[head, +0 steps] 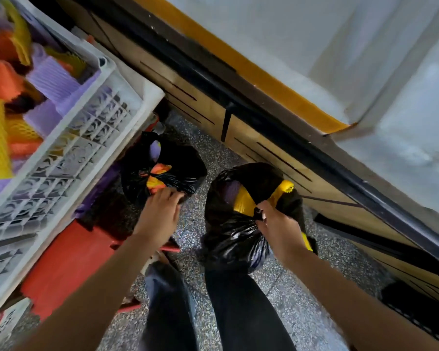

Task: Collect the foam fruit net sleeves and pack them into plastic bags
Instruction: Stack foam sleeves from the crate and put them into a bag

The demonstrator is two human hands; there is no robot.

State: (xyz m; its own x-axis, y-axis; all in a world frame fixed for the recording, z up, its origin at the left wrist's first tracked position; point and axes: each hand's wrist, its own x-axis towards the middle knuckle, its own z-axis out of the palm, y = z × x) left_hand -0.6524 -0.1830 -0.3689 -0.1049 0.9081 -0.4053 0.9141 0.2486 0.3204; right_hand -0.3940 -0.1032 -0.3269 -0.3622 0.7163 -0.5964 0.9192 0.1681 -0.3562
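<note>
1. The right hand (276, 224) is clamped on the gathered neck of the nearer black bag (233, 231), which stands on the speckled floor (302, 300) just ahead of the person's legs. Yellow foam sleeves (243, 202) bulge from its mouth.
2. The left hand (160, 211) has its fingers curled down onto the near edge of the second black bag (167, 171); whether they are pinching the film or only resting on it I cannot tell. That bag sits on the floor against the foot of the white crate (91, 138), its handles knotted, with orange and yellow net showing.
3. Handling, as I judge it: both bags should be very light and squashy, the foam springy and pushing back out, the film thin and slippery. Hold the bunched neck or knotted handles, never the sides.
4. Farthest, loose purple, orange and yellow sleeves (48, 79) fill the crate.
</note>
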